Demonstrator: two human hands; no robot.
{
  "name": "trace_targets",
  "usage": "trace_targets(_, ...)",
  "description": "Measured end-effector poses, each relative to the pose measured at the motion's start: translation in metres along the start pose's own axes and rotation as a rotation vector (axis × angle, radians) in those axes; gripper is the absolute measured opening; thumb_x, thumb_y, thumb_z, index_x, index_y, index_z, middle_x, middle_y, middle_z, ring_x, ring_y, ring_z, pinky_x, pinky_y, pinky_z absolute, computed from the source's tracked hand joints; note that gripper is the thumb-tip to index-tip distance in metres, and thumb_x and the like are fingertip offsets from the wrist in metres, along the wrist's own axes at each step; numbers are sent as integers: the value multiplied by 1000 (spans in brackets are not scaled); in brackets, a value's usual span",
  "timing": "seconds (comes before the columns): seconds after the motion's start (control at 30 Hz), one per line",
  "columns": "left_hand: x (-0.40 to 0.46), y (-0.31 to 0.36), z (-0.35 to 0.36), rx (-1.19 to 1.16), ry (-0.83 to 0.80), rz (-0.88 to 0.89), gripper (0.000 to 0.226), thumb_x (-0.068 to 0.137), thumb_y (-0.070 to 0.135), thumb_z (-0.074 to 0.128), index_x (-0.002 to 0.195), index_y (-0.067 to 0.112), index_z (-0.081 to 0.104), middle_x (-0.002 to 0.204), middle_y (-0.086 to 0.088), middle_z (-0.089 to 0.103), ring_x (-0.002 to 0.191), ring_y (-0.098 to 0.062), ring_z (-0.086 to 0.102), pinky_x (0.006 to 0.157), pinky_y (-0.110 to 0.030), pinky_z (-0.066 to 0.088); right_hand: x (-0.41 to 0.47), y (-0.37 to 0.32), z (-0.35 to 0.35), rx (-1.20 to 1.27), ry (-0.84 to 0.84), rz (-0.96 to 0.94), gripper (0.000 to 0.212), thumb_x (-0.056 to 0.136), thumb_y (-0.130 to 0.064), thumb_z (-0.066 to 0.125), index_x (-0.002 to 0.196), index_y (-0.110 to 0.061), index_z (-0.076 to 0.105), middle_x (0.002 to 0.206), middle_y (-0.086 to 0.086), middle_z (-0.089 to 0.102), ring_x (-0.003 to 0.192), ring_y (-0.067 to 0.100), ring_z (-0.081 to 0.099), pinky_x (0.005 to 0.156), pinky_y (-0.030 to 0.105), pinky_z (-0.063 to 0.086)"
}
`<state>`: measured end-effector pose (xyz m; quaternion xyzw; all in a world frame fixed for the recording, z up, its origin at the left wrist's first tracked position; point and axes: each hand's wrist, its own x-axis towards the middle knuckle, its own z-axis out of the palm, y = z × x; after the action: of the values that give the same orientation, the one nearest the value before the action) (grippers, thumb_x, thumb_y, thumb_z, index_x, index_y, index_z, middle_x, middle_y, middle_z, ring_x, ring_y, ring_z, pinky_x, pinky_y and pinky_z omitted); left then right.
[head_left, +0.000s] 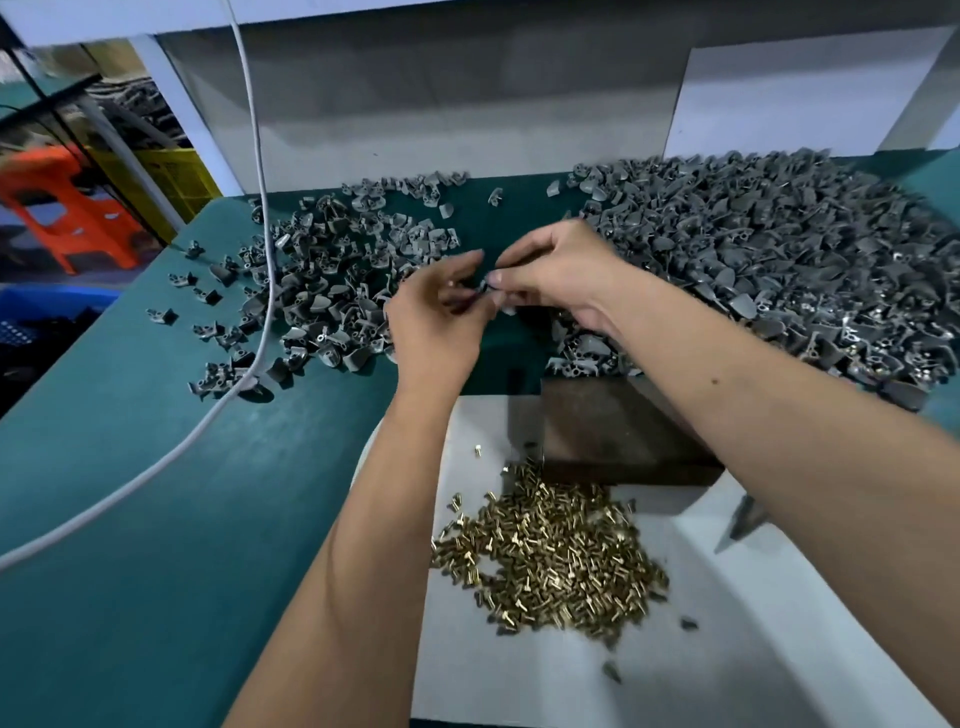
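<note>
My left hand (436, 317) and my right hand (556, 270) meet above the middle of the green table (156, 493). Together they pinch a small grey plastic part (483, 288) between their fingertips. A scattered heap of the same grey parts (332, 280) lies to the left of my hands. A much larger pile of grey parts (779, 249) fills the table to the right. Close to me, a heap of small brass pins (561, 556) lies on a white tray (519, 686).
A white cable (260, 218) hangs down and runs across the left of the table. A dark block (613, 431) sits at the tray's far edge. Metal pliers (743, 522) lie on the tray under my right forearm. An orange stool (67, 208) stands beyond the left edge.
</note>
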<state>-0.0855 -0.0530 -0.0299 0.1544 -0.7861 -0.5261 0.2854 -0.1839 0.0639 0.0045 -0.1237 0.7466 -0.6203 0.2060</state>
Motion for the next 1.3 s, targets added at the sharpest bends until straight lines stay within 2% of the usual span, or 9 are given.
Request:
trace_targets(0.13, -25, 13, -5, -282, -105, -1, 30, 81, -2, 82, 111, -2, 75, 103, -17, 77, 100, -31, 75, 99, -49, 57, -47, -1, -8, 199, -13, 6, 13, 79, 5, 82, 82, 4, 69, 67, 11, 73, 65, 18, 73, 64, 22, 60)
trace_targets(0.3, -45, 15, -24, -155, -212, 104, 35, 79, 2, 86, 112, -1, 75, 95, -18, 77, 92, -35, 75, 89, -52, 61, -92, 0, -5, 110, 17, -75, 9, 87, 2, 75, 79, 2, 74, 73, 14, 74, 66, 20, 73, 67, 27, 62)
trace_targets(0.47, -60, -1, -41, -207, 78, 22, 33, 90, 4, 76, 123, 7, 71, 92, -15, 76, 81, -22, 76, 81, -37, 63, -120, -8, 20, -912, -15, -390, 6, 86, -30, 80, 82, -27, 77, 81, -11, 71, 76, 8, 65, 85, 29, 54)
trace_targets(0.57, -65, -13, -46, -248, 172, -57, 25, 93, 7, 73, 116, 16, 75, 97, -9, 77, 90, -24, 76, 86, -38, 62, -134, -5, 45, -1191, -132, -328, 18, 85, -36, 78, 73, -28, 66, 79, -9, 65, 87, 19, 62, 101, 51, 43)
trace_targets(0.67, -68, -15, -43, -387, 196, -111, 18, 95, 1, 68, 107, 9, 77, 94, -7, 77, 88, -21, 77, 83, -30, 62, -133, 5, 60, -1313, -99, -317, 11, 86, -31, 75, 87, -24, 66, 86, -2, 63, 98, 29, 63, 104, 56, 31)
trace_targets(0.87, -64, -14, -40, -458, 192, -86, 15, 94, 2, 69, 107, 6, 76, 87, -14, 74, 70, -19, 68, 76, -32, 59, -123, 14, 69, -1356, -103, -219, 39, 81, -19, 81, 68, -20, 44, 70, -5, 49, 83, 28, 53, 100, 56, 28)
trace_targets(1.07, -66, -7, -32, -651, 168, -120, 16, 92, -5, 70, 107, 1, 73, 80, -7, 73, 70, -18, 67, 79, -32, 58, -130, 18, 65, -1357, -67, -390, 30, 87, -8, 63, 70, -21, 41, 69, -5, 48, 78, 27, 47, 96, 53, 28)
trace_targets(1.23, -74, 9, -14, -753, 31, -107, 23, 90, -12, 66, 109, -1, 72, 93, -13, 75, 89, -24, 70, 81, -35, 62, -146, 17, 17, -802, 114, -530, 7, 92, -17, 72, 92, -22, 68, 89, -8, 69, 84, 11, 66, 86, 32, 54)
trace_targets(1.3, -80, 16, -3, -749, -59, -64, 28, 90, -14, 65, 113, 1, 71, 95, -13, 75, 86, -21, 72, 80, -32, 62, -154, 21, -6, -655, 201, -537, 7, 89, -19, 77, 91, -24, 73, 85, -14, 70, 79, -1, 64, 79, 16, 52)
